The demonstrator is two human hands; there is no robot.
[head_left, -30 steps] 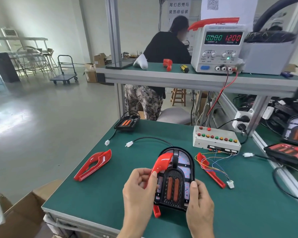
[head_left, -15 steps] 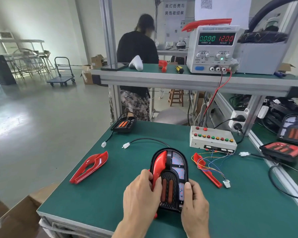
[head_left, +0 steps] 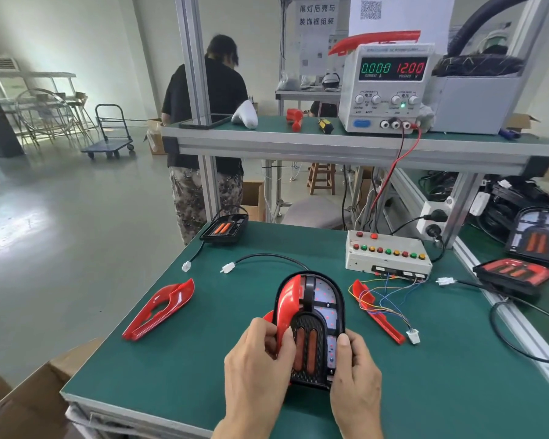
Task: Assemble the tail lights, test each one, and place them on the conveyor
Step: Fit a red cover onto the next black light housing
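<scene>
A black tail light housing [head_left: 322, 315] with two orange strips lies on the green bench [head_left: 178, 359] in front of me. A red trim piece [head_left: 287, 304] sits along its left side. My left hand [head_left: 257, 362] pinches that red trim at its lower end, fingers curled on it. The housing's right edge is gripped by my right hand [head_left: 354, 372], thumb on top. Loose red trims lie to the left [head_left: 159, 310] and to the right [head_left: 377, 312]. The tester box [head_left: 387, 255] with coloured buttons stands behind, coloured wires ending in a white plug [head_left: 413, 336].
A power supply [head_left: 387, 87] reading 12.00 sits on the upper shelf. Another tail light [head_left: 224, 229] lies at the bench's far left corner, with white cable plugs [head_left: 227, 267] nearby. Finished lights [head_left: 515, 274] lie on the conveyor at right. A person [head_left: 208, 122] stands beyond the bench.
The red trim was tilted up above the housing; it now lies seated along the housing's left side. Both hands stayed on the part. The person behind moved left.
</scene>
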